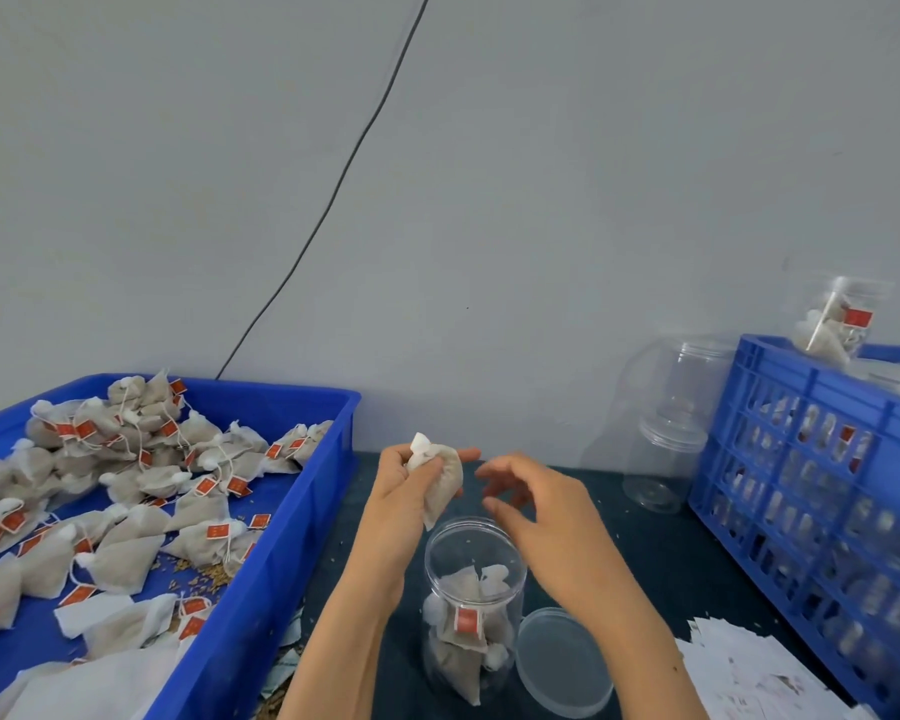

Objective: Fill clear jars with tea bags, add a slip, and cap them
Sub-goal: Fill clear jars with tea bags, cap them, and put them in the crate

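Note:
A clear jar stands open on the dark table in front of me, partly filled with tea bags. My left hand grips a tea bag just above the jar's mouth. Beside it, to the right, my right hand hovers with its fingers loosely curved and holds nothing. The jar's clear lid lies flat on the table right of the jar. A pile of white paper slips sits at the lower right.
A blue tray with several loose tea bags fills the left side. A blue crate of filled jars stands at the right, with a filled jar on top. Two empty clear jars stand by the wall. A black cable runs down the wall.

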